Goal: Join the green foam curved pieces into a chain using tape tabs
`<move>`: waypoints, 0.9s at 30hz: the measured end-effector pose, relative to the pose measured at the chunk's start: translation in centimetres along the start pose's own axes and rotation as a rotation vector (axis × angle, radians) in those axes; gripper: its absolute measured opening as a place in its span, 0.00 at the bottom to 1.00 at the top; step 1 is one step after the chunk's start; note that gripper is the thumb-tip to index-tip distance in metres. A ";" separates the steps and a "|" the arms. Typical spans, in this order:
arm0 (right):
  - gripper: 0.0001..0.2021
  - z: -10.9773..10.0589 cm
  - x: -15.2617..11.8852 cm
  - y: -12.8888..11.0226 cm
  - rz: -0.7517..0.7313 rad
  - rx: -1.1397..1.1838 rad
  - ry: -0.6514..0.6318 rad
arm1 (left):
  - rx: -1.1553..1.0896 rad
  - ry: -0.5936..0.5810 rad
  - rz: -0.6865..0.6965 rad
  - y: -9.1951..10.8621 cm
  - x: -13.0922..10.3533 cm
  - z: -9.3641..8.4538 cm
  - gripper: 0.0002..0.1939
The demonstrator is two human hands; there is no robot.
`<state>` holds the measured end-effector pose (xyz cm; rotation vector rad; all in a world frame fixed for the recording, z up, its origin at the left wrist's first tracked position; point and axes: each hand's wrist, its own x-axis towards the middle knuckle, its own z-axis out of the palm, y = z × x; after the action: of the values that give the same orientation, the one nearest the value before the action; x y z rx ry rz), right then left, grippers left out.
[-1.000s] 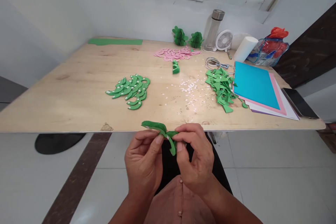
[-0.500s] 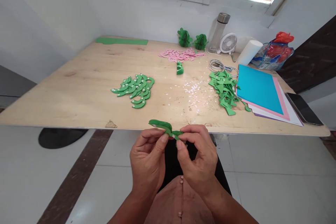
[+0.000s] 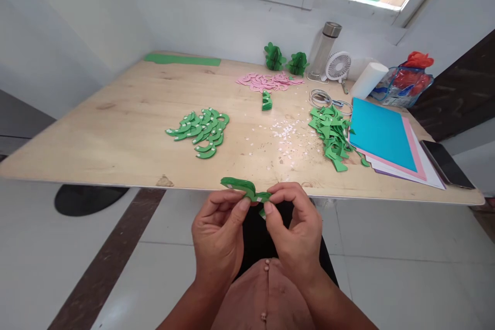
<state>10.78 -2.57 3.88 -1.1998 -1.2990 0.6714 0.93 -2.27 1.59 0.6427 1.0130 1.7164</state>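
Observation:
Just off the table's front edge, a stack of green paper cutouts is held between my two hands. My left hand pinches it at the middle with thumb and fingers. At its right end, my right hand grips the paper between thumb and forefinger. Small white tabs show on the cutouts, and a green piece hangs low beside my right thumb. On the table to the left lies a pile of curved green cutouts with white tabs. A small folded green stack stands farther back.
Pink cutouts and two green paper shapes are near the wall. White bits are scattered centrally. Green scraps, scissors, blue paper, a phone, a bottle and a fan are at the right.
My right fingers have shifted slightly on the green stack, and more of its right end shows. The piece below it is more visible. The camera view has tilted a little.

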 end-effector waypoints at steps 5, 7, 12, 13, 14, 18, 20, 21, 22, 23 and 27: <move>0.05 -0.1 0.2 -0.3 0.128 0.080 -0.028 | 0.009 0.000 -0.005 -0.1 0.0 0.0 0.06; 0.04 -0.1 0.3 -0.2 0.163 0.103 -0.035 | 0.015 0.004 -0.005 -0.1 0.0 0.1 0.06; 0.04 -0.1 0.3 0.0 0.209 0.148 -0.029 | 0.015 0.000 0.000 -0.1 0.1 0.1 0.06; 0.04 -0.1 0.3 0.1 0.216 0.155 -0.028 | 0.013 -0.005 -0.001 -0.1 0.1 0.1 0.06; 0.04 -0.1 0.3 0.1 0.224 0.161 -0.026 | 0.010 -0.008 -0.001 0.0 0.1 0.2 0.06; 0.04 0.0 0.3 0.1 0.248 0.176 -0.025 | 0.008 -0.010 -0.008 0.1 0.2 0.2 0.07; 0.04 0.0 0.4 0.2 0.255 0.185 -0.031 | 0.014 -0.009 -0.016 0.2 0.2 0.3 0.07; 0.04 0.0 0.4 0.2 0.258 0.188 -0.036 | 0.015 -0.008 -0.021 0.3 0.2 0.4 0.07; 0.04 0.0 0.4 0.2 0.262 0.191 -0.040 | 0.015 -0.007 -0.027 0.3 0.3 0.4 0.07; 0.04 0.0 0.5 0.2 0.265 0.192 -0.043 | 0.013 -0.007 -0.033 0.4 0.3 0.4 0.07; 0.03 0.0 0.6 0.2 0.264 0.189 -0.034 | 0.008 -0.014 -0.047 0.5 0.4 0.5 0.07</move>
<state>10.94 -1.93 3.89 -1.2185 -1.0866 0.9867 1.00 -1.81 2.25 0.6305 1.0178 1.6658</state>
